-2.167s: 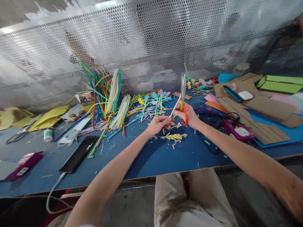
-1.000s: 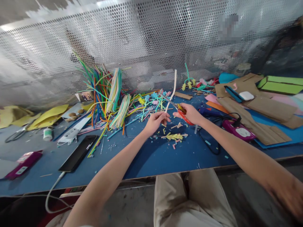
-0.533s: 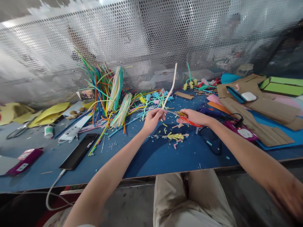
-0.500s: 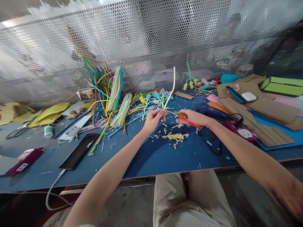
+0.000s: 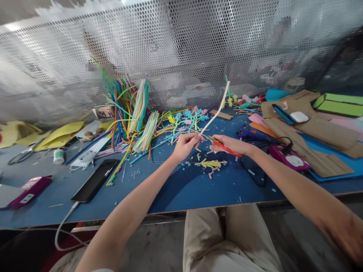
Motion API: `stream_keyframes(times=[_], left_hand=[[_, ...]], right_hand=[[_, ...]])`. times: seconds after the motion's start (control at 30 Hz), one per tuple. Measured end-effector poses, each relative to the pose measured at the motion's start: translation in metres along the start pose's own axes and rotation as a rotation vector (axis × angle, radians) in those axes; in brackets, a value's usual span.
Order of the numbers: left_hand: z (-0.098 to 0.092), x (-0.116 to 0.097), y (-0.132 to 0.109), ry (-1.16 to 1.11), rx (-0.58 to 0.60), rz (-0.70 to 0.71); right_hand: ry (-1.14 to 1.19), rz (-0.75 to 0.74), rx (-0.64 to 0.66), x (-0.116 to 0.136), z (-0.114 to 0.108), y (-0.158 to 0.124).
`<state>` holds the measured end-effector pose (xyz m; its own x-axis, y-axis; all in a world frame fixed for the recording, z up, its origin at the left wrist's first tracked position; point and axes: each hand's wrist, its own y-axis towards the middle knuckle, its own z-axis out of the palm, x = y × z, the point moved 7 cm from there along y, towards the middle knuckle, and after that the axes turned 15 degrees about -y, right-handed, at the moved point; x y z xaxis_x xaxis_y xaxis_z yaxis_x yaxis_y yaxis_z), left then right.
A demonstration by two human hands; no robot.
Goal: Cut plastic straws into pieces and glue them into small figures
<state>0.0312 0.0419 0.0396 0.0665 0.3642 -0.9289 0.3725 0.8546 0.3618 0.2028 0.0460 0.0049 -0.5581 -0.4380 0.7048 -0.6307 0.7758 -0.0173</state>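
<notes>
My left hand (image 5: 187,145) is closed in a pinch on the lower end of a cream pipe cleaner (image 5: 218,108), which slants up to the right. My right hand (image 5: 229,144) grips red-handled pliers (image 5: 227,147), with their metal jaws pointing left beside my left fingertips. Whether the jaws touch the pipe cleaner is too small to tell. Below both hands, a yellow pipe-cleaner piece (image 5: 211,163) on a thin wire lies on the blue table (image 5: 176,192) among short cut bits.
Behind to the left stand pipe cleaner bundles (image 5: 139,107). A phone (image 5: 95,180) on a cable lies left, near scissors (image 5: 25,154). To the right are a blue glue gun (image 5: 249,134), a purple power strip (image 5: 289,156) and cardboard (image 5: 312,149). A perforated metal screen (image 5: 193,56) rises behind.
The cream pipe cleaner has tipped over to the right, its upper end swinging from near upright to a slant. The pliers have shifted slightly, still beside my left fingers.
</notes>
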Motion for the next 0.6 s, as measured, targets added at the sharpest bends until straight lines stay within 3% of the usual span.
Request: stream_keyframes(times=[0.6], left_hand=[[-0.0012, -0.0007, -0.0013, 0.025, -0.007, 0.023]], right_hand=[[-0.117, 0.019, -0.04, 0.0023, -0.0011, 0.001]])
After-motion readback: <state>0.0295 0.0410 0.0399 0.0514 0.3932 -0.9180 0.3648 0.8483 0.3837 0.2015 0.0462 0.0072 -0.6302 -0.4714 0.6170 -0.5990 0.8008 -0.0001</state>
